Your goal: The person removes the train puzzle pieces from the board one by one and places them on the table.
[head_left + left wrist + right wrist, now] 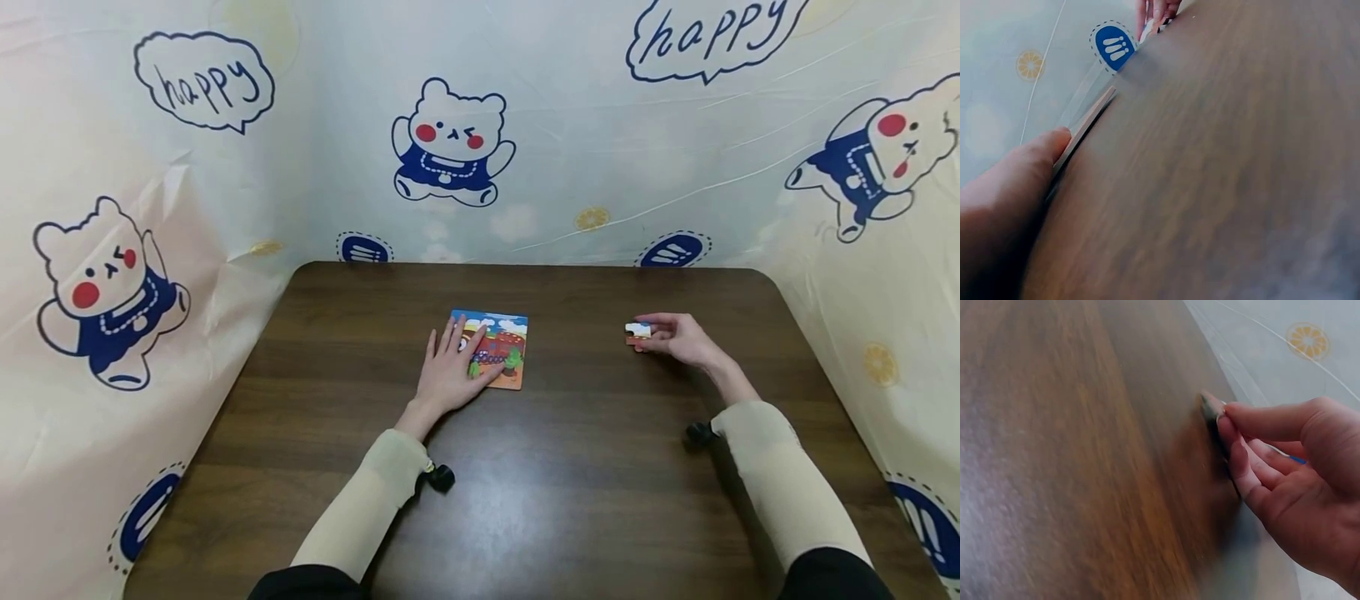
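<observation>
On the far half of the table lies a colourful picture puzzle [513, 337] with blue sky, red shapes and green plants. My left hand [450, 372] rests on its left part with fingers spread, covering some of the picture. In the left wrist view, the thumb lies along the puzzle's thin edge [1089, 120]. Off to the right, my right hand [684, 340] pinches a small puzzle piece [637, 330] in white, blue and red between thumb and fingers. The right wrist view shows this piece [1211, 404] nearly edge-on, mostly hidden by the fingertips.
A dark brown wooden table [555, 483] spreads under both hands. Pale cloth [322, 150] printed with bears and "happy" bubbles surrounds its back and sides. Small black devices [440, 478] are strapped at both wrists.
</observation>
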A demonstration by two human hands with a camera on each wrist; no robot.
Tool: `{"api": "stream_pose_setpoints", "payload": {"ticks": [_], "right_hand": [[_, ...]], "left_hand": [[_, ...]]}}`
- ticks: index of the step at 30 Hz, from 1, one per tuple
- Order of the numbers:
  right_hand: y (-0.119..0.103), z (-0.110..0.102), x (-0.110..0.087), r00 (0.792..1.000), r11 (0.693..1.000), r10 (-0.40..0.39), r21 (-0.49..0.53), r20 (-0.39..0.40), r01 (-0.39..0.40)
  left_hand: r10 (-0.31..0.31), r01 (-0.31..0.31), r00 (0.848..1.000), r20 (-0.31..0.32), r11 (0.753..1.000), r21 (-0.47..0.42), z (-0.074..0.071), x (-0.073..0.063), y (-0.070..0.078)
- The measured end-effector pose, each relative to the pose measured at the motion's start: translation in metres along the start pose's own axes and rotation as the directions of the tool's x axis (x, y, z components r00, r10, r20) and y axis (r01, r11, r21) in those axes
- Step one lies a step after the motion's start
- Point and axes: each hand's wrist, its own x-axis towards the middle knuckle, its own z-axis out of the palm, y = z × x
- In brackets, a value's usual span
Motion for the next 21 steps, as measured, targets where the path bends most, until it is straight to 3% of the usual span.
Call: {"api": "stream_pose_setpoints", "payload": {"ticks": [11,16,21], "right_hand": [[-0.006,0.02,0.006,0.992,0.957,-0.091,-0.282,-0.09,0.063],[-0.005,0.032,0.007,0.971,0.921,-0.145,-0.385,-0.188,0.063],[-0.002,0.04,0.008,0.949,0.909,-0.207,-0.406,-0.238,0.096]], "left_hand": [[-0.012,0.014,1.0,0.022,0.995,-0.099,-0.01,-0.004,-0.004],[-0.01,0.012,1.0,0.016,0.994,-0.104,-0.011,-0.005,-0.006],[-0.017,0.021,0.999,0.031,0.994,-0.108,-0.012,-0.006,-0.006]]}}
